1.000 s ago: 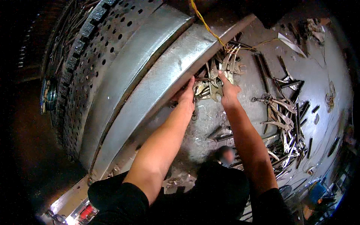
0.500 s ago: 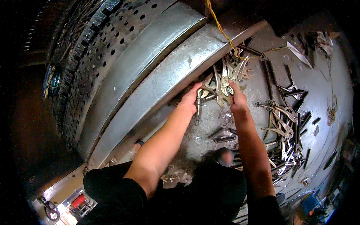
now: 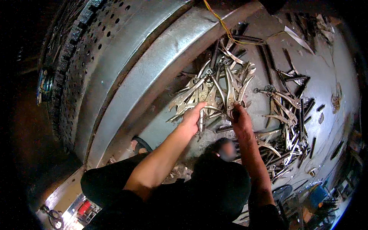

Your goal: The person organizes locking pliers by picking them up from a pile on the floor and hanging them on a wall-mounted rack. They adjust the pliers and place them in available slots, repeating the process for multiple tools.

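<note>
Head camera view: at the far left a dark drum [image 3: 96, 48] pierced with round holes curves upward, a coil of blue wire [image 3: 45, 86] hanging at its outer edge. Low on that side, a small red object [image 3: 84, 208] sits in a bright patch. Right of the drum, a broad steel flange [image 3: 153, 74] arcs from lower left to upper middle, worn shiny on top.

Just past the flange, near the middle, the left hand [image 3: 193, 118] is closed around part of a bunch of locking pliers [image 3: 209, 92], thumb on top. The bunch (a tangle of silvery handles and jaws) spreads above and between both hands, and a yellow cord [image 3: 216, 17] comes down near its upper end. To its right, the right hand [image 3: 241, 119] has its fingers bent in, pinching the near end of the same bunch; it is in shadow, so exactly which tool it grips is hard to tell.

Farther right, two dark bars [image 3: 264, 63] lie above a second heap of pliers [image 3: 285, 111], with a white strip [image 3: 299, 39] beyond, on the grey floor [image 3: 329, 132].
</note>
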Demonstrator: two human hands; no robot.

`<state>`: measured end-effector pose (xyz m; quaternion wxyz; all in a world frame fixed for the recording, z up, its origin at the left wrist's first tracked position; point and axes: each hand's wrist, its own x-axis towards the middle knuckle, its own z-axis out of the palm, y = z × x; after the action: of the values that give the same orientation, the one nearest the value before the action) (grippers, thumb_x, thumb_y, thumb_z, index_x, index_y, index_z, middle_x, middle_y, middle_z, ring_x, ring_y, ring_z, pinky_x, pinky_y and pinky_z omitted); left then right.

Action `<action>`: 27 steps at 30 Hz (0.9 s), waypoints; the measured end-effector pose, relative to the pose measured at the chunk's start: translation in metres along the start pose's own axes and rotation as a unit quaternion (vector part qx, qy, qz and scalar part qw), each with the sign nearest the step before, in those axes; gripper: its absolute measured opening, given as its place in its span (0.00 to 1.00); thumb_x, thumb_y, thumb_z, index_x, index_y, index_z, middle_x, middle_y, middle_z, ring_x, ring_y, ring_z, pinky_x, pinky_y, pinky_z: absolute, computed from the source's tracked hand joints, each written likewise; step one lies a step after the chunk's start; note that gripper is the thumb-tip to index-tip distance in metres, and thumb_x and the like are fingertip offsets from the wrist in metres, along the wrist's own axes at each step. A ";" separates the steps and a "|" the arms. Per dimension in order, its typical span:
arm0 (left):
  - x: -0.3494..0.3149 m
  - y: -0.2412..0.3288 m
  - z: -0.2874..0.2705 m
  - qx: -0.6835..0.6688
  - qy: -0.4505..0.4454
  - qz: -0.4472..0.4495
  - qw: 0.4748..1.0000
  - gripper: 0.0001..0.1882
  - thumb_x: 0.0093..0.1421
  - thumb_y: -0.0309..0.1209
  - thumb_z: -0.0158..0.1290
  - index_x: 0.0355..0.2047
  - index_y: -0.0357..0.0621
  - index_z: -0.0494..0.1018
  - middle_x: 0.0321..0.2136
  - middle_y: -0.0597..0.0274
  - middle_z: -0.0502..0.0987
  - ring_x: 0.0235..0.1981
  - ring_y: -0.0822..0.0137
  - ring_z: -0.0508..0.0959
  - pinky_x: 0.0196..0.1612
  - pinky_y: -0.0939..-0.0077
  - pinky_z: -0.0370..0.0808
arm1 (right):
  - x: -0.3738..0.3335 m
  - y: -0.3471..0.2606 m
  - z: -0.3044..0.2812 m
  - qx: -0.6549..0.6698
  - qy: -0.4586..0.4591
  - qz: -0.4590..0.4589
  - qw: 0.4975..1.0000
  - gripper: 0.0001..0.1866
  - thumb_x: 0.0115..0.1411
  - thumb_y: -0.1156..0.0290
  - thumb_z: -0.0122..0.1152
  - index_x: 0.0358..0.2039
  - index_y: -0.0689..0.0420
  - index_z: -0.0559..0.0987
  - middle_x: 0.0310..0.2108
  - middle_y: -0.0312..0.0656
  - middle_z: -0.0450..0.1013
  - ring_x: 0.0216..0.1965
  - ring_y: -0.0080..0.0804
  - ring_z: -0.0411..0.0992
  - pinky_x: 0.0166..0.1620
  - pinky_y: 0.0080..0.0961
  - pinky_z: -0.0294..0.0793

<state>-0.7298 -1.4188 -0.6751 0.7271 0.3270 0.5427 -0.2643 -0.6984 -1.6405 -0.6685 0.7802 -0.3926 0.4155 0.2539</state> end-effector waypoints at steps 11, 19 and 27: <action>-0.081 -0.052 -0.006 0.114 0.068 0.016 0.991 0.23 0.49 0.43 0.71 0.35 0.35 0.80 0.29 0.59 0.80 0.24 0.69 0.76 0.25 0.71 0.73 | -0.035 0.069 -0.109 0.035 -0.050 -0.018 0.998 0.04 0.66 0.66 0.62 0.37 0.50 0.77 0.30 0.30 0.73 0.34 0.23 0.71 0.41 0.26 0.69; -0.182 -0.041 -0.008 0.334 -0.083 0.024 0.939 0.24 0.57 0.45 0.68 0.50 0.47 0.81 0.49 0.63 0.80 0.45 0.69 0.78 0.51 0.65 0.77 | -0.140 0.061 -0.108 -0.215 0.049 -0.101 0.970 0.15 0.65 0.68 0.62 0.51 0.58 0.76 0.42 0.40 0.77 0.44 0.35 0.75 0.47 0.36 0.75; -0.221 -0.049 -0.017 0.204 -0.345 0.252 0.881 0.32 0.60 0.45 0.64 0.59 0.41 0.73 0.55 0.59 0.78 0.55 0.62 0.75 0.62 0.64 0.68 | -0.162 0.029 -0.124 -0.244 -0.003 -0.202 0.948 0.29 0.62 0.67 0.67 0.58 0.62 0.66 0.41 0.39 0.70 0.41 0.31 0.71 0.46 0.32 0.74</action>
<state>-0.8364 -1.4310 -0.4747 0.8273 0.4824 0.0908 -0.2732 -0.8604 -1.7375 -0.5858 0.6965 -0.6463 0.2505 0.1857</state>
